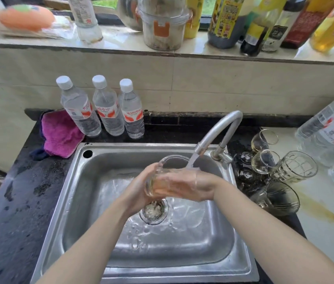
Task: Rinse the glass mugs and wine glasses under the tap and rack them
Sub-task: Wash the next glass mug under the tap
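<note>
Rinsing is the step in hand: we hold a mug (163, 177) over the sink (92, 201), tilted with its mouth toward the tap (219, 132), and the stream falls just at its rim. Our left hand (139, 191) cups it from behind, fingers curled round the glass; our right hand (190, 187) wraps the near side, fingers clamped on it too. Water runs off toward the drain (153, 211) below.

On the worktop (325, 201) right of the sink, the other glasses wait: two wine glasses (264, 150) lying on their sides, a ribbed mug (294, 167) and a plain mug (278, 197) beside them, near a yellowish spill (317, 210). No rack shows in view.

Next, we judge, the mug must be turned to let water sweep inside, then tipped out and carried off. Wet glass calls for a firm hold, kept clear of the spout.
</note>
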Demonstrator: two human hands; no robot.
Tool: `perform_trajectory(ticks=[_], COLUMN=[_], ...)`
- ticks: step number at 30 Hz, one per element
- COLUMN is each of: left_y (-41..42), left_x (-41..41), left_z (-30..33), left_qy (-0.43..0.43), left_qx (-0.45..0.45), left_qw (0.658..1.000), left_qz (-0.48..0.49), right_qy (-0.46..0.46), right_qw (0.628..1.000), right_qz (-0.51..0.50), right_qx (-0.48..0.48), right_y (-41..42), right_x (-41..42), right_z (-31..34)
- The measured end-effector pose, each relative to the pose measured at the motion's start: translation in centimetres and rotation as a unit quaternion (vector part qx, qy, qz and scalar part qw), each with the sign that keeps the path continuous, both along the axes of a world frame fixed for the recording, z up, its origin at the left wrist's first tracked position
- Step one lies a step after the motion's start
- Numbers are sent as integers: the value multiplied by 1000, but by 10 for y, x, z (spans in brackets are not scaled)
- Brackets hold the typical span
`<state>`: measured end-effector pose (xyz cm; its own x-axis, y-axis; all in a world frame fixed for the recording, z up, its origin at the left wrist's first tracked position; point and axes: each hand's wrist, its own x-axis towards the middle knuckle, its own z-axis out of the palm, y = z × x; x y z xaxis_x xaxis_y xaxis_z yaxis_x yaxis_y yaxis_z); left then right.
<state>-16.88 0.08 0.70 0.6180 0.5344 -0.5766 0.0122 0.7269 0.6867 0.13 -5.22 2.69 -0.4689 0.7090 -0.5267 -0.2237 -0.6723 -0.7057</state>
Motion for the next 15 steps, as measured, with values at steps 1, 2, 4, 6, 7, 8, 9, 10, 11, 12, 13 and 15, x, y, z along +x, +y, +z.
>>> perform_trajectory(ticks=[1,2,4,6,7,8,9,10,11,12,13,15], left_y=[-1,0,6,11,12,12,10,9,8,11,13,21], left_x=[0,2,5,2,0,-1,-1,-2,0,2,5,6], left_z=[-1,-2,1,5,5,2,0,-3,-4,-6,-3,3], left_qy=[17,56,155,196,175,138,102,78,76,90,118,183], left_qx=[24,31,-8,-51,-59,-48,-15,32,76,93,77,4], left_qw=[1000,998,988,977,980,986,992,995,994,992,990,982], left_qz=[5,10,-15,-62,-77,-80,-70,-49,-27,-11,-11,-56], right_qy=[68,61,-83,-210,-219,-154,-50,93,217,244,157,-148], right_qw=[997,996,996,971,964,981,995,996,968,953,972,981], right_qz=[-32,-46,-31,49,74,71,70,-9,-117,-169,-172,-44], right_qx=[-31,-38,0,102,134,94,54,12,-52,-55,-20,117], right_y=[0,-2,-1,1,0,-3,-5,-1,8,8,5,-3], right_x=[-5,-11,-18,-21,-16,-11,-12,-16,-21,-27,-30,-33], right_z=[-4,-9,-9,-2,-9,-13,-12,-7,-9,-18,-16,-15])
